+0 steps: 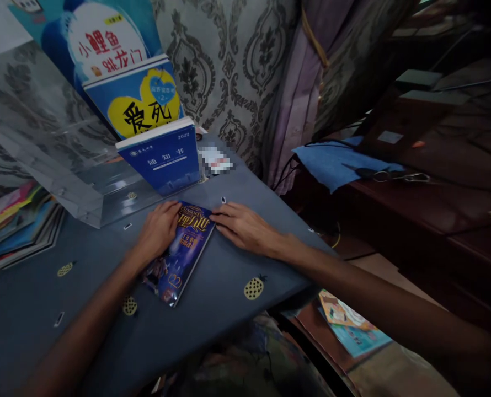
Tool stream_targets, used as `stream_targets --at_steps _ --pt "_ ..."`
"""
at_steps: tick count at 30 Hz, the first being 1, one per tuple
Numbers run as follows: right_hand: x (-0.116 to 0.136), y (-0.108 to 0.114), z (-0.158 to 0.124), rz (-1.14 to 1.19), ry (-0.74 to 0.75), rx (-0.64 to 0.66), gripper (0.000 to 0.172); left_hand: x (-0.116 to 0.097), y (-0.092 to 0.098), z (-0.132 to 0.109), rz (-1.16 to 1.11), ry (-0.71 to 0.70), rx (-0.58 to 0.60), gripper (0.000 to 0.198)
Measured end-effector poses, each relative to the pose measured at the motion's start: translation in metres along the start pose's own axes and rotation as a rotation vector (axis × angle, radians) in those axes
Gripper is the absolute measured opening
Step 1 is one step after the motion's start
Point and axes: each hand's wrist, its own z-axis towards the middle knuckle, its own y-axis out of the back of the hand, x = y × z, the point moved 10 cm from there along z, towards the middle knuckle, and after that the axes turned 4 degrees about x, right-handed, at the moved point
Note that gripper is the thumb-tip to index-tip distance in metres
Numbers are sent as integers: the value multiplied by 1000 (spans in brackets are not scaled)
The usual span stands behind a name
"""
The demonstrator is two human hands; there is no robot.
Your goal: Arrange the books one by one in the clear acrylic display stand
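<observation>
A purple-blue paperback book (190, 248) with gold lettering lies at a slant on the grey-blue tablecloth, cover up. Along its left edge rests my left hand (159, 227), fingers closed against the side and top corner. My right hand (247, 229) holds the upper right corner with its fingertips, thumb side toward the book. Just beyond, a clear acrylic book rack (86, 207) bears a blue booklet (169, 162) marked 2022, a blue-and-yellow book (146, 102) behind it, and a tall teal picture book (108, 41) at the back.
Left of the rack is a pile of books (22, 231). A pixelated card (215, 160) lies by the patterned wall. To the right, a dark red table (431, 207) carries a blue cloth (336, 162) and scissors (382, 176). Lower down are more picture books (359, 333).
</observation>
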Motion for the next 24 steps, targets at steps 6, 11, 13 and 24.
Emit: stream_targets --at_steps 6,11,13,24 --pt "-2 2 -9 -55 12 -76 33 -38 -3 2 -55 -175 -6 37" --pt "-4 3 -11 -120 -28 -69 34 -80 -3 -6 -95 -355 7 43" --pt "-5 1 -11 -143 -38 -54 33 -83 -3 -7 -92 -369 0 44" --pt "0 -12 -11 -284 -102 64 27 -67 -7 -8 -159 -371 62 42"
